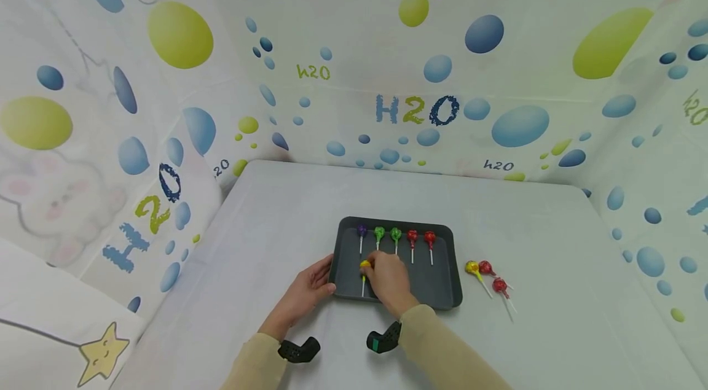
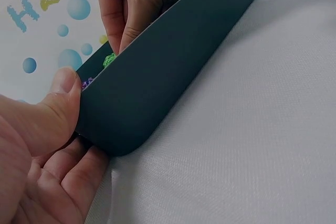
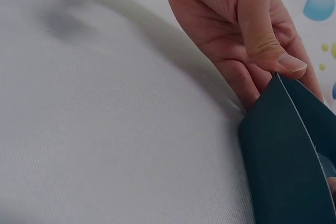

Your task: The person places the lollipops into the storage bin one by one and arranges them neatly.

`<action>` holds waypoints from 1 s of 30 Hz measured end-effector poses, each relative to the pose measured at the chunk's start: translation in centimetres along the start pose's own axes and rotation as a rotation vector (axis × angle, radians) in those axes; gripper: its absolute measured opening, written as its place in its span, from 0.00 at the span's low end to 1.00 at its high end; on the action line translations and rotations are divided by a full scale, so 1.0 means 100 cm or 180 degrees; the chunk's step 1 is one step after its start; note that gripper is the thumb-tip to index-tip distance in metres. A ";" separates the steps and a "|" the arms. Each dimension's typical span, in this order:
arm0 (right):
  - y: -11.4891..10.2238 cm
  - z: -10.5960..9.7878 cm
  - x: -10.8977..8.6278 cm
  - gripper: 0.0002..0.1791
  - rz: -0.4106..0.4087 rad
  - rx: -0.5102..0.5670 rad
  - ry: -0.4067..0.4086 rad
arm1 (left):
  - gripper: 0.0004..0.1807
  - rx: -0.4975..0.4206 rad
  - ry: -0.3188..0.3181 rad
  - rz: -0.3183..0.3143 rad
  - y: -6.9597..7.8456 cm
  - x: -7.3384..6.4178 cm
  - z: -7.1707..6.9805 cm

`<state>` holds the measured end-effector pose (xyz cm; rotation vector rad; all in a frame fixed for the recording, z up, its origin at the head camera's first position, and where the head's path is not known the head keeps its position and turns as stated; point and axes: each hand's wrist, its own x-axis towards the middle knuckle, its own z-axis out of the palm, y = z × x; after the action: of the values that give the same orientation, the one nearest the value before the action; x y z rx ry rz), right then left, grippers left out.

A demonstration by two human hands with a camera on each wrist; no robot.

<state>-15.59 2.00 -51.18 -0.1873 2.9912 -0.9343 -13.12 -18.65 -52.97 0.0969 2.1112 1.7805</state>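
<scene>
A dark grey tray (image 1: 434,282) lies on the white-covered table. My left hand (image 1: 303,293) grips its left side, thumb on the rim and fingers curled against the outer wall, as the left wrist view shows. Over the tray's lower left part, my right hand (image 1: 389,279) pinches a yellow lollipop (image 1: 363,276) by its head, the stick towards me. Along the tray's far side runs a row: a purple lollipop (image 1: 362,231), two green lollipops (image 1: 395,234) and two red lollipops (image 1: 429,237), sticks towards me. In the right wrist view, my right fingertips are mostly hidden.
On the table right of the tray lie a yellow lollipop (image 1: 472,268) and two red lollipops (image 1: 500,285), close together with their sticks pointing various ways. A curtain (image 1: 354,58) with bubble prints stands behind the table and along its sides.
</scene>
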 end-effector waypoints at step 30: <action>0.003 -0.016 0.002 0.12 -0.0012 0.0173 0.0070 | 0.39 -0.0019 0.0032 -0.0033 -0.003 0.001 0.000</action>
<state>-15.83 3.13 -50.07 -0.1836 2.9822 -1.0234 -13.20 -18.65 -53.29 0.0757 2.1094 1.7849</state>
